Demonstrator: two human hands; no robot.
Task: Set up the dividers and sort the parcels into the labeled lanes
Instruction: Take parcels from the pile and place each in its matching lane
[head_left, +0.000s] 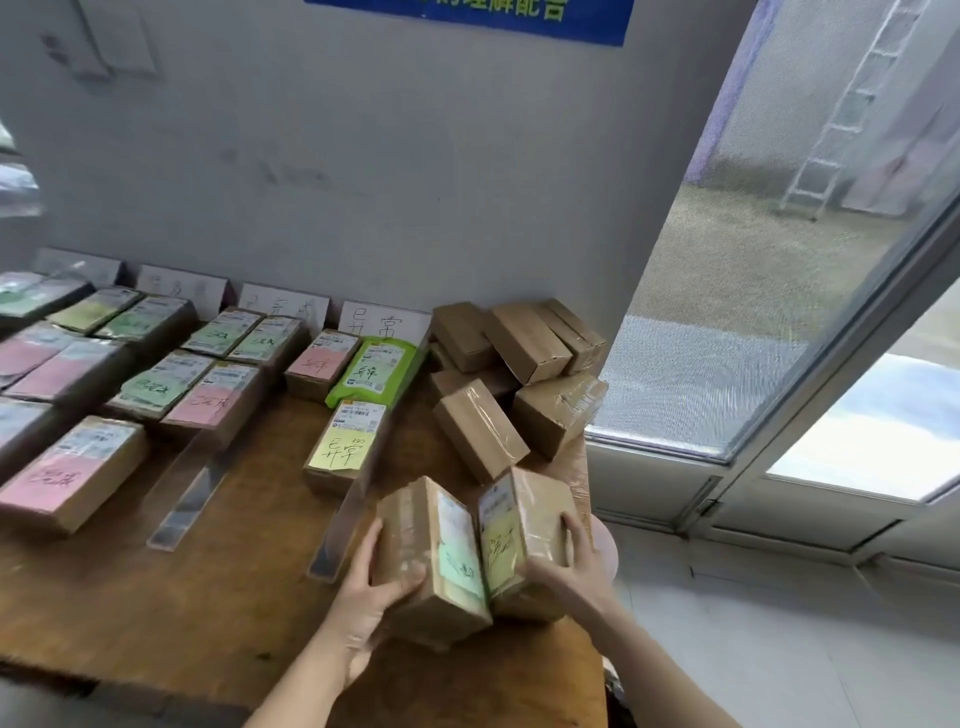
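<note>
Parcels first: two small taped cardboard boxes at the front right corner of the desk (182, 613), the green-label box (441, 566) gripped in my left hand (363, 587) and the yellow-label box (519, 530) gripped in my right hand (571, 566), leaning together like an open book. They look light and stiff to me, but that clear tape wrap is probably slick, so I'd clamp across the narrow sides, thumb in front and fingers round the back, rather than pinch a taped face. Just left stands a clear divider (340, 525), and the unsorted pile (519, 374) sits behind, near the wall.
</note>
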